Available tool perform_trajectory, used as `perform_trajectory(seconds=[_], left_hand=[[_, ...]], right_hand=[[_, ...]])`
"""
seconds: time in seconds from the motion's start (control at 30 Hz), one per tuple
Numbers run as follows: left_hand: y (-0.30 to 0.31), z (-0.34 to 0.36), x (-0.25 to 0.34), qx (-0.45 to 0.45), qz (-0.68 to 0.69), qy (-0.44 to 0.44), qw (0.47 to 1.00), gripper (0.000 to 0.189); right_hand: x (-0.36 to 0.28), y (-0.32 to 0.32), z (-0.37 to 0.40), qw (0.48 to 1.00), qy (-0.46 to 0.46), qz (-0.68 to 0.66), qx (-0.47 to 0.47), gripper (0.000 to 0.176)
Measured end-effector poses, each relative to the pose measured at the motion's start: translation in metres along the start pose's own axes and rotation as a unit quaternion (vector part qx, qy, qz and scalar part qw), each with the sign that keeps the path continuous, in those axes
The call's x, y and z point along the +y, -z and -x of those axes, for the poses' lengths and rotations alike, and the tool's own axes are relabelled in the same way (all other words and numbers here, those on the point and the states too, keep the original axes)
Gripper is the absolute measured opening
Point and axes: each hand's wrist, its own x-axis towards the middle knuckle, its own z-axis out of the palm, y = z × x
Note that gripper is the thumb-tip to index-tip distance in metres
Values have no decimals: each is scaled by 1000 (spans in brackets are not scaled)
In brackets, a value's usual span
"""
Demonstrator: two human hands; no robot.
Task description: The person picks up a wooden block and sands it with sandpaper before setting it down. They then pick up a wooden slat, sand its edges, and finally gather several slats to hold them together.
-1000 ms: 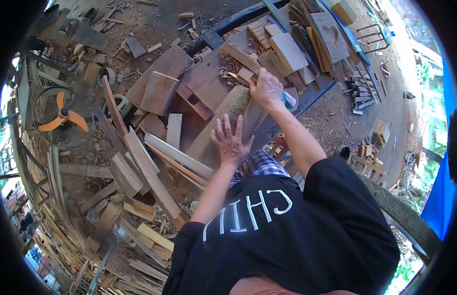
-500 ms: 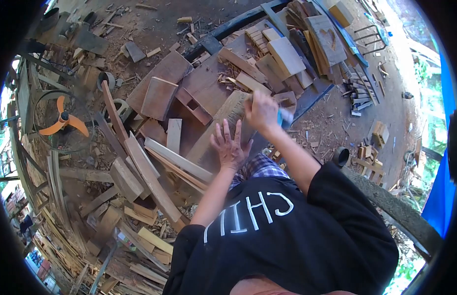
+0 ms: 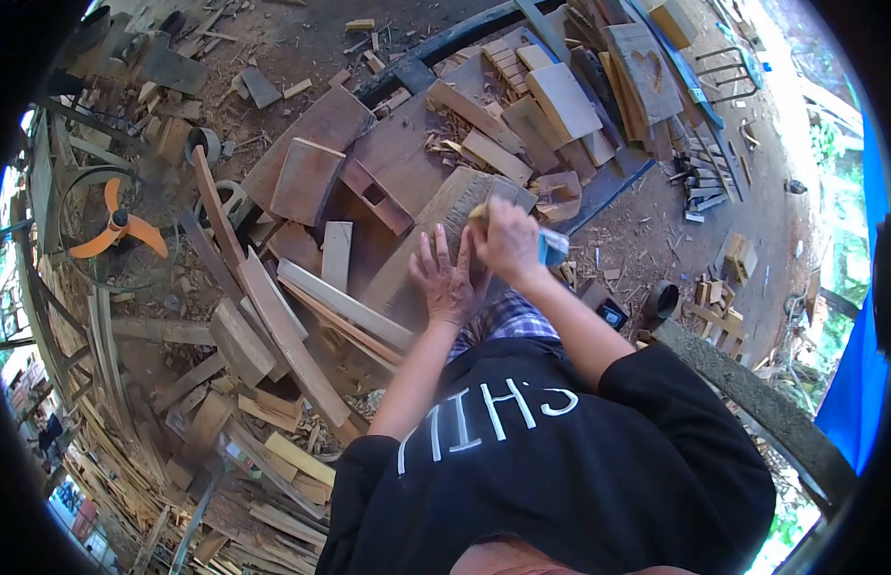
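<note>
A long wooden board (image 3: 455,204) with a row of carved marks lies slantwise before me. My left hand (image 3: 445,283) rests on it with fingers spread. Just right of it, my right hand (image 3: 509,247) is closed around a small tool (image 3: 555,249); a tan end shows at the fingertips and a blue-and-white end behind the hand. I cannot tell the tool's kind. Beyond the board's far end sits a small wood piece with a hollow (image 3: 558,195).
Wood blocks (image 3: 564,103) and a heart-carved board (image 3: 644,75) are stacked at the far right. Long strips (image 3: 345,305) lean at the left, near an orange-bladed fan (image 3: 119,226). A rough beam (image 3: 752,402) runs along the right. Chips litter the ground.
My right hand has drawn back toward my body with the tool, down beside my left hand. My left hand stays on the board.
</note>
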Motion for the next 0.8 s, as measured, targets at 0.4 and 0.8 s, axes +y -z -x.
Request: perform_trajectory(seconds=[0.4,0.8], left_hand=[[-6,2,-4,10,-5,-4,1000,82],[-4,4,-1,17,5,-2,1000,83]], right_hand=[[7,2,-9,1000,7,15,20,29],[18,3,-30,998,-19,34,48,31]])
